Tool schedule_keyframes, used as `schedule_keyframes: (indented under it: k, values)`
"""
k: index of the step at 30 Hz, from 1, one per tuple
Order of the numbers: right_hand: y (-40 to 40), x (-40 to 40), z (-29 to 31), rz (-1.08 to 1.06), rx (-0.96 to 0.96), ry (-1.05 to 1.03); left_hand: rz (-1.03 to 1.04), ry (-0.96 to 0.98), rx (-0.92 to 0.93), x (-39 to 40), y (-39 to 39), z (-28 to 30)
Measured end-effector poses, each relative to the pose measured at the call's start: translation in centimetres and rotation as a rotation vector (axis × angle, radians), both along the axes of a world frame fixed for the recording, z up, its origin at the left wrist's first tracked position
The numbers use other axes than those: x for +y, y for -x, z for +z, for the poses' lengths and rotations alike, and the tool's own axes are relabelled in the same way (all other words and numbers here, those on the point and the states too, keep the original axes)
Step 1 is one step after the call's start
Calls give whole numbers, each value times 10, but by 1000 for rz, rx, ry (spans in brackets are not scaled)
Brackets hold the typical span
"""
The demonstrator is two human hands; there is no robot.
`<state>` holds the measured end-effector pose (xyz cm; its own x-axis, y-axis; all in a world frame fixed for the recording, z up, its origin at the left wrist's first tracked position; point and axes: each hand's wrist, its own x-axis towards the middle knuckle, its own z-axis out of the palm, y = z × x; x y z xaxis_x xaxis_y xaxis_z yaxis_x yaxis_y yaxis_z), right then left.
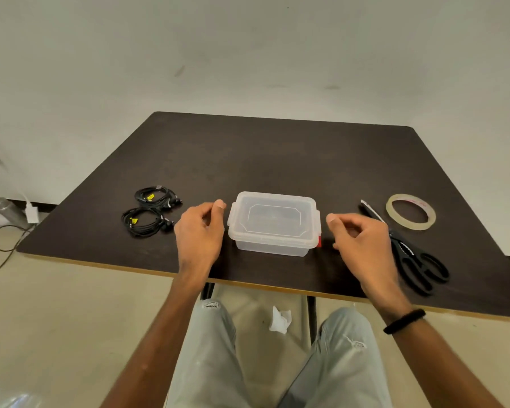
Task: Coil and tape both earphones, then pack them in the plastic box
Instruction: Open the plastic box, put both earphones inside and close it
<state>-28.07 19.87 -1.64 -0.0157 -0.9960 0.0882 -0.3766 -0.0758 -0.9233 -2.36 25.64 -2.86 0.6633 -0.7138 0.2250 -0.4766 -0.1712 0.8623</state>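
Observation:
A clear plastic box [273, 223] with its lid on sits near the front edge of the dark table [277, 154]. My left hand [199, 231] hovers just left of the box, fingers loosely curled, holding nothing. My right hand [358, 240] hovers just right of it, a small gap away, also empty. Two coiled black earphones lie to the left, each with a yellow tag: the far earphone coil [156, 197] and the near earphone coil [146, 221]. A roll of clear tape [410, 212] lies at the right.
Black-handled scissors [409, 254] lie right of my right hand, blades pointing away. On the floor are a crumpled white paper [280, 319], a metal bottle [8, 210], a white plug and a cable at the left. My knees sit under the table's front edge.

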Motion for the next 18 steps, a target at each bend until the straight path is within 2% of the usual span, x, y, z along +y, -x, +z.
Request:
schedule_keyframes:
  k: [2,5,8,12,15,18]
  values:
    - [0,3,6,63,104,24,-9,-25,-15,8,8,8]
    - [-4,1,16,100,121,-46,-63,-48,83,15,19,19]
    - [-5,1,24,103,108,-97,-72,-55,14,20,22,29]
    - [-4,6,38,94,113,-47,-104,-73,-166,24,28,42]
    - [-5,5,49,104,129,-17,-149,-77,-188,21,24,53]
    - [-12,-6,65,106,83,32,-167,-48,-110,13,16,73]
